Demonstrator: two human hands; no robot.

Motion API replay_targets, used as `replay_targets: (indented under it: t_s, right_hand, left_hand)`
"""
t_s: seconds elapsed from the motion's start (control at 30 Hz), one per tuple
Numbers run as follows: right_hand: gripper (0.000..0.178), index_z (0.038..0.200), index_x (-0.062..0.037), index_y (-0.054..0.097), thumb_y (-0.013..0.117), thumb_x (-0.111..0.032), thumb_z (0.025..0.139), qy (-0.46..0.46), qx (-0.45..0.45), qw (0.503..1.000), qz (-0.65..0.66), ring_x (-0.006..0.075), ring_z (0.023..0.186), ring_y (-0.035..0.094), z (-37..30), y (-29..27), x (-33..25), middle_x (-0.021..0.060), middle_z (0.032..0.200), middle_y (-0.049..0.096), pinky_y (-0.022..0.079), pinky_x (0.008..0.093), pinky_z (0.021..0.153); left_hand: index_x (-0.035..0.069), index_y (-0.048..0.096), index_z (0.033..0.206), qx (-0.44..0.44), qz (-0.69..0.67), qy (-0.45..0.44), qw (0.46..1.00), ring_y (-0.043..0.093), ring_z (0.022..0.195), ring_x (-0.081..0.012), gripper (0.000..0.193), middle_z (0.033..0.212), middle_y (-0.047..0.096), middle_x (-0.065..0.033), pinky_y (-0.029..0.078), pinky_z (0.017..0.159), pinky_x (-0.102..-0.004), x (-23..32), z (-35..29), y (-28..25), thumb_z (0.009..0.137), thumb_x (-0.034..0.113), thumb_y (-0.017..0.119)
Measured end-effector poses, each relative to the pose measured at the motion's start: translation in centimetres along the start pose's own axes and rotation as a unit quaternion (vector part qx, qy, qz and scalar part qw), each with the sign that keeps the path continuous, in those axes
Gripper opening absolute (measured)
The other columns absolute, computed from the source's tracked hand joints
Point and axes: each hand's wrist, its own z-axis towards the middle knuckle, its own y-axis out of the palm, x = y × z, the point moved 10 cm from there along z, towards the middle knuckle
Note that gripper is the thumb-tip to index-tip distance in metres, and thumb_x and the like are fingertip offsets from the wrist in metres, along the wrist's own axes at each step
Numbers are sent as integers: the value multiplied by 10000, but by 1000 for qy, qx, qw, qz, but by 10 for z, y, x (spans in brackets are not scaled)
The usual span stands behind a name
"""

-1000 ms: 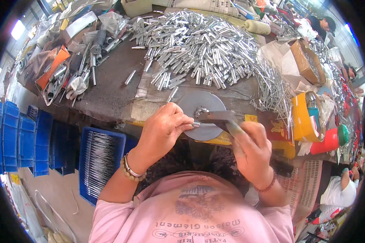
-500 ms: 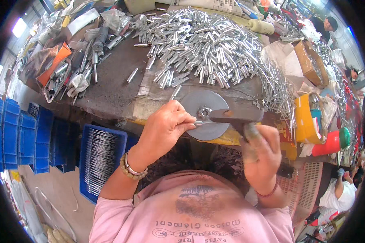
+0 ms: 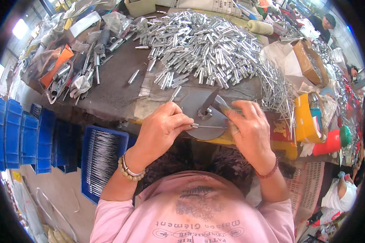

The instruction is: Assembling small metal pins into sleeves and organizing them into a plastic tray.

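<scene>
Over the near edge of the bench, my left hand (image 3: 165,124) pinches a short silver metal tube (image 3: 194,125) between thumb and fingertips. A thin metal rod (image 3: 213,127) runs right from the tube, across the round grey metal disc (image 3: 193,106), to my right fingertips. My right hand (image 3: 250,128) is curled round a hammer (image 3: 208,101), whose dark head tilts over the disc's middle. Whether the right fingers touch the rod is unclear. A loose tube (image 3: 175,93) lies just left of the disc.
A large heap of metal tubes (image 3: 207,44) covers the far bench, with thin rods (image 3: 278,87) at its right. Left of my arm, a blue crate (image 3: 85,162) holds several rods. A yellow container (image 3: 306,119) and a red container (image 3: 327,142) are at right. Other people are at far right.
The hammer has swung from flat over the disc's right side to a tilt over its middle. My right hand has moved up and left, to the rod's end. The left hand has barely moved.
</scene>
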Motion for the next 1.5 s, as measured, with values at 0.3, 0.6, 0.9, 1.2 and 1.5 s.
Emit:
replay_targets:
  t_s: [0.3,0.6,0.9,1.2,1.5]
  right_hand:
    - [181,1043,-56,696,778,-69,882,138,-119,964,191,364,746,705,-46,25,-27,150,874,704,570,450,690]
    - [268,1266,3,699,712,-71,1009,384,-268,697,543,81,690,615,-92,89,-40,56,835,715,514,287,634]
    - [311,1279,22,684,713,-18,971,318,-264,743,526,100,771,672,-84,95,-63,70,892,750,563,293,710]
    - [362,1399,-17,667,727,-109,1054,317,-70,833,448,94,771,669,-66,68,3,69,990,733,550,237,672]
    - [351,1396,-55,699,696,-229,1091,311,-57,837,448,42,716,535,-64,89,24,-5,964,658,434,204,620]
  left_hand:
    - [86,825,1136,62,14,34,997,682,860,-190,248,985,672,-54,533,730,-312,2,-8,-3,893,43,850]
    - [88,567,1542,105,-320,-261,905,638,786,-69,449,1021,741,-18,527,665,-231,-24,-67,36,1102,102,654]
    - [83,436,1602,124,-432,-307,839,640,822,-64,619,1008,726,-26,525,703,-226,-34,-84,42,1052,89,719]
    - [89,516,1484,283,-330,-309,846,629,877,-78,530,1036,712,-12,504,727,-245,-99,-172,-65,1011,128,752]
    - [3,618,1331,445,-19,-588,675,685,677,-163,453,888,731,-98,551,544,-318,-213,-531,-186,911,70,774]
